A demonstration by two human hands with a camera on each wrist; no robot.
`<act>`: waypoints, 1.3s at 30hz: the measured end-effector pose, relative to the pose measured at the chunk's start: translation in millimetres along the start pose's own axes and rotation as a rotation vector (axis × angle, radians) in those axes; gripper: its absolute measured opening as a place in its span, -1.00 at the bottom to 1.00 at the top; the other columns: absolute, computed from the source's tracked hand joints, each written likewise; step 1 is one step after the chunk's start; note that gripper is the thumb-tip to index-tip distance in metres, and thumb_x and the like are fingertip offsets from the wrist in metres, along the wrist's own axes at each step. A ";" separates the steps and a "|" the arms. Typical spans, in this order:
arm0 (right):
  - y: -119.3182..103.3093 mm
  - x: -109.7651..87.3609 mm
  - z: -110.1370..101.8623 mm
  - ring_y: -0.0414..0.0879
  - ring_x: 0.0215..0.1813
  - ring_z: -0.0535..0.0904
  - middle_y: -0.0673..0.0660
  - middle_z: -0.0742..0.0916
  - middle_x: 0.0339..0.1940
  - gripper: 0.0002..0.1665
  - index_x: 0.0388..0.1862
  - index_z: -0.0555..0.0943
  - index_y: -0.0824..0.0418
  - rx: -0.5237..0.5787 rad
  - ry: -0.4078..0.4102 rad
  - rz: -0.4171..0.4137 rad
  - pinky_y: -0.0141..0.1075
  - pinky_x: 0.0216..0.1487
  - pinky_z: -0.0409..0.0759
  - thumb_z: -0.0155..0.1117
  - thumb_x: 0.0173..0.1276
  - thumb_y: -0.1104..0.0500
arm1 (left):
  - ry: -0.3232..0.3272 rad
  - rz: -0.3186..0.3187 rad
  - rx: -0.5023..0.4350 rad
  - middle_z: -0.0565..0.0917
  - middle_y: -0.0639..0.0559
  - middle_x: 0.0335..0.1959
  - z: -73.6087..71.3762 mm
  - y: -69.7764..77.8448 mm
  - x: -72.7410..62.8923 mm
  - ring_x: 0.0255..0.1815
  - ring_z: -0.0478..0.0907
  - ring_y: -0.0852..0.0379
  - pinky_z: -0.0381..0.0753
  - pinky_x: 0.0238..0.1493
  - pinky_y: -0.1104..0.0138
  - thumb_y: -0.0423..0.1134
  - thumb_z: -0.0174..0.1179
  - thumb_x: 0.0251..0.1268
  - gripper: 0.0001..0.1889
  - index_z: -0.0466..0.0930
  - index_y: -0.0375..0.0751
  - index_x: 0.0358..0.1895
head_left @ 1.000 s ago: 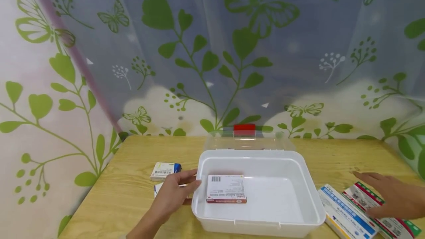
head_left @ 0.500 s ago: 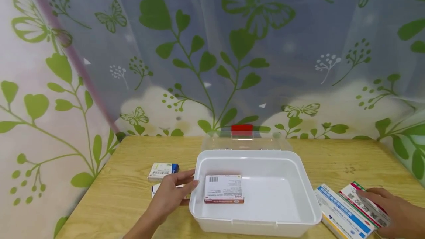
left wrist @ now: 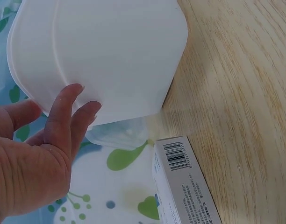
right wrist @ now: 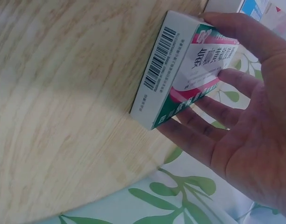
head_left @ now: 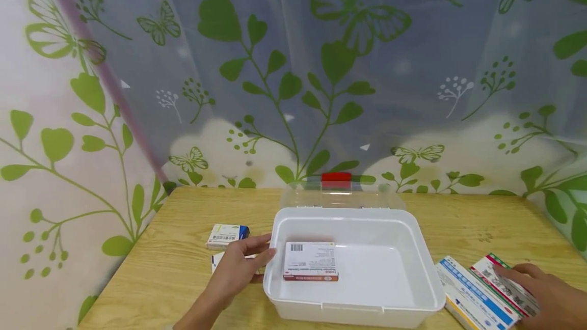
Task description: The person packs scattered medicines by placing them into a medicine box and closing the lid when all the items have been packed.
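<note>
Lowered since a second ago, when it hovered with spread fingers, the right hand [head_left: 552,294] now grips the green-and-red box [head_left: 503,289], while the left hand [head_left: 236,269] keeps its place. From the head, with the white container [head_left: 373,274] as the dial's centre, that gripped box lies between three and four o'clock, alongside a blue-and-white box [head_left: 477,294] that sits nearer the container. At nine o'clock the left hand holds the container's rim. A white carton [head_left: 310,261] lies inside, toward the nine o'clock wall. Beyond the left hand, between nine and ten, is a small box [head_left: 223,236] with a blue end; a partly hidden box [head_left: 217,259] shows behind the fingers at nine. The clear lid [head_left: 302,197] leans back at twelve, with its red latch [head_left: 336,180].

From the left wrist, the left hand enters at eight, thumb at the container's lip and two fingertips against the outer wall. A barcoded box [left wrist: 185,182] stands at five on the wooden table [left wrist: 241,116]; which of the two left-side boxes it is, I cannot tell.

From the right wrist, the green-and-red box is at one to two o'clock, grasped between thumb and fingers, its barcoded end facing the camera. Whether it touches the table is unclear.
</note>
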State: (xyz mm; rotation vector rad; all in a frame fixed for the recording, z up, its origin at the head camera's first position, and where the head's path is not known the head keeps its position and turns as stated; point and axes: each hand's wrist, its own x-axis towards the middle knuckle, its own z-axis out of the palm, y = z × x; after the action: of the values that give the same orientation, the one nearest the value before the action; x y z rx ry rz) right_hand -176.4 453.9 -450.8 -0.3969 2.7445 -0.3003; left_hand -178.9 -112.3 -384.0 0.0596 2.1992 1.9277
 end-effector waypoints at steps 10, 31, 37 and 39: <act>1.9 -3.9 -6.0 0.12 -0.12 0.48 0.33 0.44 0.06 0.08 0.37 0.27 0.37 0.010 0.002 -0.028 -0.07 -0.25 0.56 0.51 0.00 -0.12 | 0.021 0.003 0.015 0.55 -0.32 0.05 2.7 -1.5 0.1 -0.15 0.63 -0.06 0.70 -0.29 0.12 -0.28 0.21 0.33 -0.50 0.39 -0.46 0.27; -61.0 3.4 -82.8 -0.11 -0.12 0.42 0.27 0.40 0.20 -0.01 0.34 0.34 0.27 -0.103 0.389 -0.276 -0.43 -0.43 0.47 0.56 -0.01 -0.05 | 0.024 0.029 0.017 0.56 -0.32 0.04 3.4 -3.3 0.3 -0.13 0.63 -0.06 0.70 -0.29 0.15 -0.27 0.20 0.34 -0.50 0.39 -0.46 0.27; -110.9 9.4 -119.2 0.22 0.08 0.47 0.33 0.34 0.31 -0.03 0.38 0.31 0.25 -0.098 0.393 -0.331 -0.22 -0.31 0.57 0.50 0.08 -0.10 | 0.031 0.037 0.004 0.56 -0.32 0.02 3.1 -2.9 -1.1 -0.13 0.63 -0.05 0.70 -0.30 0.16 -0.28 0.20 0.34 -0.50 0.39 -0.47 0.26; -129.7 9.6 -127.7 0.21 0.09 0.50 0.29 0.30 0.37 -0.02 0.42 0.28 0.16 -0.078 0.372 -0.315 -0.22 -0.34 0.57 0.45 0.12 -0.16 | 0.037 0.039 0.007 0.57 -0.31 0.02 2.6 -3.4 -1.3 -0.13 0.62 -0.05 0.70 -0.30 0.16 -0.27 0.20 0.34 -0.51 0.40 -0.46 0.26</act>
State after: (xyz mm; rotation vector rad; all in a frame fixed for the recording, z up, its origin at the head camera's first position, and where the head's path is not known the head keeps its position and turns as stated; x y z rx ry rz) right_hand -201.8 349.2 -303.8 -0.8781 3.0559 -0.3802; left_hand -176.7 -110.4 -387.4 0.0694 2.2446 1.9564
